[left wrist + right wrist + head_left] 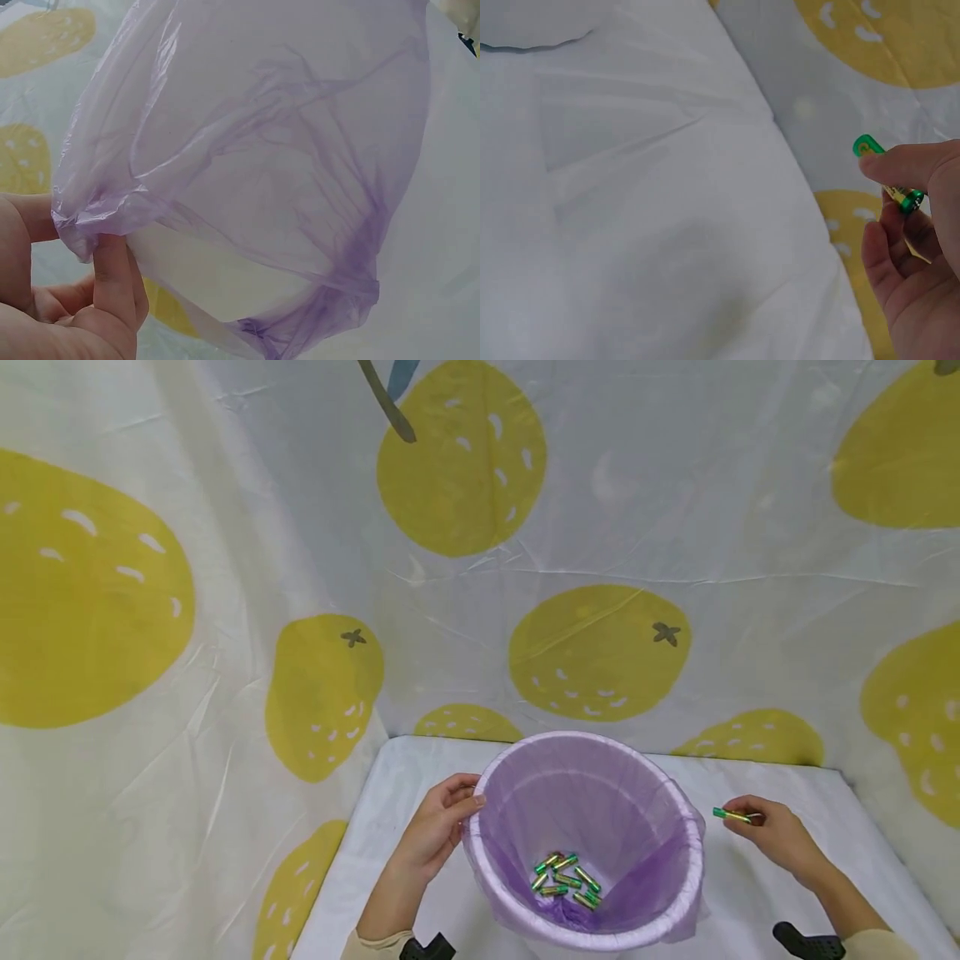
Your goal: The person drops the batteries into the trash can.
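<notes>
A round trash can lined with a thin purple plastic bag [585,793] stands in front of me, the bag folded over its rim. My left hand [442,818] grips that rim on the left side, thumb on top; in the left wrist view, its fingers [112,277] pinch the folded bag edge. Several green and gold batteries [566,881] lie at the bottom of the bag. To the right of the can, my right hand [768,831] holds one more green and gold battery [868,146] between thumb and fingers, above the white surface.
A table with a white cover [757,877] extends around the can. Behind and to the left hangs a pale curtain [450,643] printed with large yellow fruit. Dark wrist devices [806,941] sit on both forearms.
</notes>
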Motion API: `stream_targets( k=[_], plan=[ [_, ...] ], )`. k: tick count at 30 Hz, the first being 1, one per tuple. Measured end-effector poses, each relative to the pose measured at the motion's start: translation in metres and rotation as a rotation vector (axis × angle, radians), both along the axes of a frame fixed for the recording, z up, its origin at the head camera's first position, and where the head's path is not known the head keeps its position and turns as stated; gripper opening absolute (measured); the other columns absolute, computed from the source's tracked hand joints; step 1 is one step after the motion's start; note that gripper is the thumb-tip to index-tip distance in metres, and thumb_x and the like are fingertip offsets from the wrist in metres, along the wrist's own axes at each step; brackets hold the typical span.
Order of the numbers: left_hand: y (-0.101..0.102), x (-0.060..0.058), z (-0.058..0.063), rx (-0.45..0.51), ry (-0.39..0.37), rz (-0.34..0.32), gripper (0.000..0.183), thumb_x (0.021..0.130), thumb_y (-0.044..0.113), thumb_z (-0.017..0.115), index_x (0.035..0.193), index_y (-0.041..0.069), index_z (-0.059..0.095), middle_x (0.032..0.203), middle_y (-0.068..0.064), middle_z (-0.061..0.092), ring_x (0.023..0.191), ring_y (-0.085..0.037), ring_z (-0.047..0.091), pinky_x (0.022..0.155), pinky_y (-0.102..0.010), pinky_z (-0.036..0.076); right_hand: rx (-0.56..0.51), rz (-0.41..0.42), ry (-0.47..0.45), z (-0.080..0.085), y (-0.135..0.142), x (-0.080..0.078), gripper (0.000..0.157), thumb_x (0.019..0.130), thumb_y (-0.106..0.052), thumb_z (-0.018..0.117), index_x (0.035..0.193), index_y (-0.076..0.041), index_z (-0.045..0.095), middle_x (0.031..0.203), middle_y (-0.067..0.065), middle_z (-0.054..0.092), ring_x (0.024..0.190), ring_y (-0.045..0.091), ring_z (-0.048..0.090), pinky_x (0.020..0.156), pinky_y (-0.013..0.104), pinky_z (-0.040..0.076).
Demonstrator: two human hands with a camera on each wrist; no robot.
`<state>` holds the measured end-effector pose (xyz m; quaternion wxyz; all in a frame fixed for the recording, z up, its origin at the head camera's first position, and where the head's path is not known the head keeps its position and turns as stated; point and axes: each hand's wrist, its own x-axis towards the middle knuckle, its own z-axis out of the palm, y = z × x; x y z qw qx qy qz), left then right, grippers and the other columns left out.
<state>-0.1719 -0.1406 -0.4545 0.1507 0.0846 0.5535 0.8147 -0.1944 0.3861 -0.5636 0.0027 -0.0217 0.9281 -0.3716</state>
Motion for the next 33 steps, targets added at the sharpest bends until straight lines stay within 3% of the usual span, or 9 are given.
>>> stream_targets(
  k=[9, 18, 33],
  plan=[
    [-0.006, 0.000, 0.004, -0.087, 0.002, 0.035, 0.038, 0.095, -0.001, 0.066, 0.129, -0.012, 0.053, 0.103, -0.009, 0.062, 0.087, -0.018, 0.063, 0.073, -0.025, 0.058, -0.052, 0.062, 0.132, 0.036, -0.021, 0.001, 0.020, 0.096, -0.015, 0.076, 0.111, -0.002, 0.070, 0.095, 0.004, 0.068, 0.075, 0.008, 0.057, 0.060, 0.027, 0.049],
    [-0.007, 0.000, 0.008, -0.130, -0.006, 0.031, 0.040, 0.094, -0.001, 0.067, 0.129, -0.014, 0.054, 0.103, -0.008, 0.058, 0.084, -0.016, 0.062, 0.071, -0.024, 0.057, -0.092, 0.073, 0.190, 0.078, -0.036, 0.009, 0.019, 0.096, -0.011, 0.076, 0.112, -0.002, 0.071, 0.094, 0.002, 0.067, 0.073, 0.012, 0.055, 0.059, 0.026, 0.048],
    [-0.002, -0.002, 0.012, -0.171, 0.031, 0.014, 0.042, 0.094, -0.002, 0.067, 0.129, -0.019, 0.053, 0.100, -0.007, 0.054, 0.080, -0.012, 0.061, 0.068, -0.021, 0.054, -0.219, 0.208, 0.314, 0.139, -0.073, 0.017, 0.022, 0.093, 0.001, 0.075, 0.114, 0.000, 0.070, 0.107, 0.000, 0.069, 0.091, 0.003, 0.067, 0.076, 0.015, 0.055]
  ],
)
